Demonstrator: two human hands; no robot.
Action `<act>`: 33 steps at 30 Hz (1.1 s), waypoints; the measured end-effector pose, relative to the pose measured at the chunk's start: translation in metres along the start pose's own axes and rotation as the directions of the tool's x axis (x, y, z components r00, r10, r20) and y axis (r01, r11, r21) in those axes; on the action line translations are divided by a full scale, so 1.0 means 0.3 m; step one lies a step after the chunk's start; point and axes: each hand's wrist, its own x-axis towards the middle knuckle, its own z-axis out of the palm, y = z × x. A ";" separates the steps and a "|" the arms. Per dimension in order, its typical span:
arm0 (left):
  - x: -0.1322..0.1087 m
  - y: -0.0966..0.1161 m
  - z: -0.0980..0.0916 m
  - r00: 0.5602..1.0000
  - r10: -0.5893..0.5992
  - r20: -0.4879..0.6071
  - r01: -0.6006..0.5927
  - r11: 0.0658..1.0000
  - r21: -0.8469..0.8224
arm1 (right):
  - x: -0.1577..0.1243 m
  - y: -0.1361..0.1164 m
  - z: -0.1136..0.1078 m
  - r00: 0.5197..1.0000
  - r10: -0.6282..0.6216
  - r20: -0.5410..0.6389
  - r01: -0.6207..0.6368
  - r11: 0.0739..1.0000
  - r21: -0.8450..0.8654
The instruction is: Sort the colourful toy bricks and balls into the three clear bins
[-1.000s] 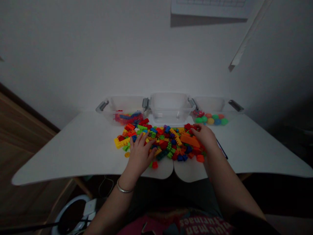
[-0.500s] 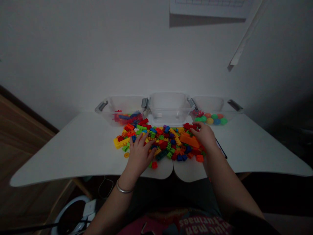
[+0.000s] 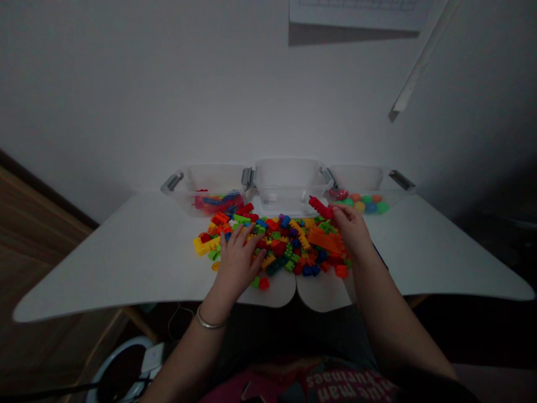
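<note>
A heap of toy building blocks [image 3: 289,249] in many colours spreads over the middle of the white table [image 3: 138,257]. My right hand [image 3: 351,225] pinches a long red toy block [image 3: 320,207] by its near end and holds it tilted above the heap's back right. My left hand [image 3: 238,257] rests over the heap's left part with fingers spread, nothing held in it. An orange wedge-shaped block [image 3: 325,239] lies just left of my right wrist. Long yellow blocks [image 3: 206,245] lie at the heap's left edge.
Behind the heap stand three clear plastic boxes: the left box [image 3: 184,196] holds colourful pieces, the middle box [image 3: 289,179] shows nothing inside, the right box [image 3: 398,196] holds coloured balls [image 3: 366,204]. A dark-edged flat object [image 3: 381,257] lies beside my right forearm.
My right hand has lifted a red toy block from the heap's back right and turned slightly. My left hand stays almost in place over the heap.
</note>
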 end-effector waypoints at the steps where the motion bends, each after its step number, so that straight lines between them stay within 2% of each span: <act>1: 0.007 0.002 -0.005 1.000 0.001 -0.008 -0.001 1.000 -0.026 | -0.016 -0.008 0.010 0.998 0.027 0.051 -0.029 0.999 0.039; 5: 0.042 0.018 -0.026 0.997 0.030 -0.076 -0.043 0.985 -0.169 | -0.097 -0.036 0.062 0.954 0.123 0.272 -0.166 0.976 0.139; 8: 0.065 0.037 -0.043 0.990 0.062 -0.128 -0.098 0.949 -0.300 | -0.154 -0.052 0.102 0.912 0.137 0.388 -0.211 0.965 0.158; 12: 0.085 0.068 -0.069 0.989 0.091 -0.116 -0.133 0.891 -0.434 | -0.199 -0.066 0.139 0.885 0.127 0.447 -0.216 0.964 0.153; 18: 0.096 0.081 -0.087 1.000 -0.014 0.013 0.019 0.838 -0.546 | -0.218 -0.056 0.156 0.885 0.076 0.458 -0.155 0.978 0.139; 21: 0.100 0.064 -0.088 0.997 -0.060 0.052 0.080 0.772 -0.631 | -0.238 -0.044 0.146 0.893 -0.004 0.451 -0.042 0.995 0.092; 24: 0.111 0.038 -0.085 0.992 -0.108 0.072 0.127 0.689 -0.714 | -0.267 -0.036 0.123 0.883 -0.180 0.433 0.231 0.971 -0.067; 26: 0.124 0.019 -0.081 0.986 -0.150 0.076 0.154 0.627 -0.763 | -0.284 -0.029 0.106 0.850 -0.332 0.408 0.446 0.865 -0.227; 28: 0.141 -0.001 -0.077 0.978 -0.195 0.079 0.176 0.550 -0.816 | -0.294 -0.017 0.092 0.796 -0.465 0.387 0.597 0.710 -0.374; 31: 0.173 -0.033 -0.076 0.956 -0.278 0.096 0.210 0.417 -0.884 | -0.297 0.009 0.081 0.719 -0.579 0.384 0.689 0.522 -0.503; 33: 0.197 -0.059 -0.081 0.930 -0.353 0.100 0.221 0.320 -0.921 | -0.295 0.026 0.081 0.692 -0.605 0.394 0.708 0.462 -0.535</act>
